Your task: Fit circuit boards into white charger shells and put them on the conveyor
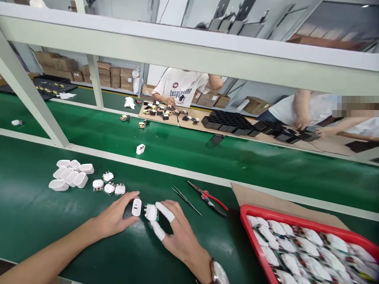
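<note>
My left hand [117, 215] grips a small white plastic charger case [136, 207] between thumb and index finger, with its slotted end face toward me. Just to its right, my right hand [180, 230] pinches a charger circuit board [151, 212] topped with a white pad, using a thumb and finger in white finger cots. A small gap separates board and case. Beyond my left hand lie several similar circuit boards [109, 188], beside a cluster of white open cases [71, 178].
Tweezers [186, 200] and red-handled pliers [208, 198] lie right of my hands. A red tray [250, 227] of padded boards stands at the right on cardboard. Past the frame bar, a green conveyor [177, 146] carries a white case [140, 149]. Co-workers [183, 86] sit opposite.
</note>
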Available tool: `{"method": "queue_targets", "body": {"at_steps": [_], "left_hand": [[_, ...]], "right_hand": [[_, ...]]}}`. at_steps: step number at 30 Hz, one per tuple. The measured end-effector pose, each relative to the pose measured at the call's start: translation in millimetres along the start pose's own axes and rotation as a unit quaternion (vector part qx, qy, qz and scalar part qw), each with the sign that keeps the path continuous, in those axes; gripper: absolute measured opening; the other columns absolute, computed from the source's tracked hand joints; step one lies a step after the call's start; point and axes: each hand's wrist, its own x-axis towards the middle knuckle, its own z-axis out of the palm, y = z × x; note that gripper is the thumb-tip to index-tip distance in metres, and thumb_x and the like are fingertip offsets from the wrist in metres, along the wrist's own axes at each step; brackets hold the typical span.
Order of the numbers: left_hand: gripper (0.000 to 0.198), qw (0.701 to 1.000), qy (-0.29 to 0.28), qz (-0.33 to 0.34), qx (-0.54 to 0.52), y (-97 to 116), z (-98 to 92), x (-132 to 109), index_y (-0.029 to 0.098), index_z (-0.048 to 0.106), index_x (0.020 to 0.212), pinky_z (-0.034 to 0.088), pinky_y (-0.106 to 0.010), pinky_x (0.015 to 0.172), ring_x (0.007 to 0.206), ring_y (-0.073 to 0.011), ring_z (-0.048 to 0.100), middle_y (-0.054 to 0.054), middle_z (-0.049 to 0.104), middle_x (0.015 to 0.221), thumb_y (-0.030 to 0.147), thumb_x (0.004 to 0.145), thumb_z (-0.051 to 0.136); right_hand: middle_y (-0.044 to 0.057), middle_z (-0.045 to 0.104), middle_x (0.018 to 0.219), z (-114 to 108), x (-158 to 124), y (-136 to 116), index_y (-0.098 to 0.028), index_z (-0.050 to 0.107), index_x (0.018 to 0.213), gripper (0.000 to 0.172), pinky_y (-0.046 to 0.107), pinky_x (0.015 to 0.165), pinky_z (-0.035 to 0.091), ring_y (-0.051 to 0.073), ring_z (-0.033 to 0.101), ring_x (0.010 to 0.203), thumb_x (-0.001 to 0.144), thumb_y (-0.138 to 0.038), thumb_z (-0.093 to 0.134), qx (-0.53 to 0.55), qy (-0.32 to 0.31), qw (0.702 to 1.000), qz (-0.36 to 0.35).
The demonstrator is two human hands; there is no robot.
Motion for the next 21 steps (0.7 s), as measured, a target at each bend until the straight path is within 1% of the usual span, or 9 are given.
{"method": "queue_targets", "body": {"at_steps": [3,6,10,14,21], "left_hand": [[0.073,0.999,0.021,0.043,0.002,1,4.9,-2,0.035,0.026,0.160,0.057,-0.046,0.110,0.133,-0.0279,0.064,-0.008,0.063,0.145,0.027,0.100,0.068],[0.068,0.994,0.043,0.095,0.026,3,6.9,-4,0.033,0.027,0.161,0.057,-0.047,0.110,0.131,-0.0276,0.065,-0.010,0.063,0.145,0.027,0.104,0.063],[0.070,0.987,0.062,0.138,0.052,3,7.5,-6,0.030,0.021,0.164,0.058,-0.048,0.109,0.130,-0.0279,0.064,-0.012,0.064,0.142,0.028,0.106,0.060],[0.071,0.984,0.070,0.153,0.062,2,7.7,-4,0.029,0.018,0.165,0.058,-0.049,0.108,0.130,-0.0285,0.063,-0.013,0.064,0.142,0.027,0.107,0.059],[0.069,0.986,0.067,0.141,0.061,3,6.3,-3,0.028,0.022,0.164,0.058,-0.051,0.109,0.130,-0.0292,0.064,-0.013,0.064,0.141,0.027,0.106,0.060]], "right_hand": [[0.014,0.067,0.123,7,5,-6,-0.020,0.047,0.146,0.051,0.049,0.094,0.061,0.029,0.063,0.113,0.098,-0.010,0.062,-0.010,-0.014,0.999,-0.027],[0.015,0.068,0.123,12,7,-7,-0.018,0.047,0.147,0.052,0.050,0.095,0.061,0.030,0.063,0.113,0.097,-0.009,0.061,-0.032,-0.034,0.998,-0.047],[0.017,0.068,0.125,14,6,-7,-0.014,0.051,0.143,0.047,0.052,0.095,0.062,0.033,0.061,0.116,0.097,-0.009,0.057,-0.066,-0.075,0.994,-0.054],[0.018,0.067,0.127,12,7,-10,-0.012,0.053,0.141,0.043,0.054,0.095,0.062,0.034,0.059,0.119,0.098,-0.010,0.054,-0.088,-0.097,0.989,-0.063],[0.019,0.065,0.125,10,14,-14,-0.011,0.057,0.132,0.038,0.055,0.093,0.062,0.034,0.057,0.116,0.095,-0.005,0.050,-0.092,-0.109,0.987,-0.078]]}}
